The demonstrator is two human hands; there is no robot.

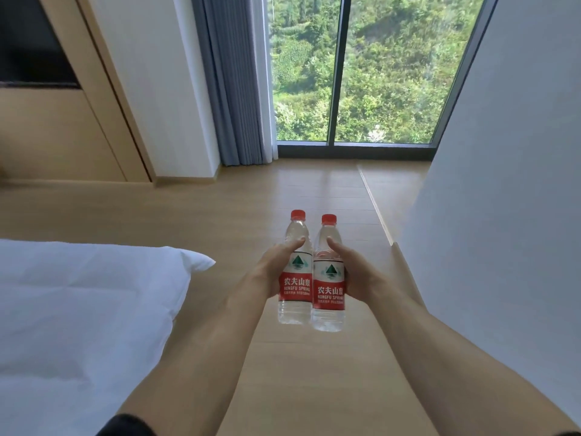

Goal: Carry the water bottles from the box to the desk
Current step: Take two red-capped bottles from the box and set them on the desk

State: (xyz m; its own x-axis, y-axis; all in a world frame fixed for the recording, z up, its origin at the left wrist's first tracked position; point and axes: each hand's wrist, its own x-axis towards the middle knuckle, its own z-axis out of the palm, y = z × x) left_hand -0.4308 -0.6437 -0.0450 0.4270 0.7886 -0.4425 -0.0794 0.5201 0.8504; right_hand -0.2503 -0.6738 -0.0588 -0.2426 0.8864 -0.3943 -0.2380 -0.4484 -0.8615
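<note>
Two clear water bottles with red caps and red-and-white labels are held upright, side by side and touching, in front of me above the wooden floor. My left hand (273, 269) grips the left bottle (295, 287) around its middle, thumb across the front. My right hand (355, 272) grips the right bottle (328, 294) the same way. Neither the box nor the desk is in view.
A bed with white bedding (78, 309) fills the lower left. A white wall (503, 215) runs along the right. Ahead, the wooden floor (283, 196) leads to a tall window (377, 73) with grey curtains (232, 89). A wooden cabinet (56, 121) stands at the far left.
</note>
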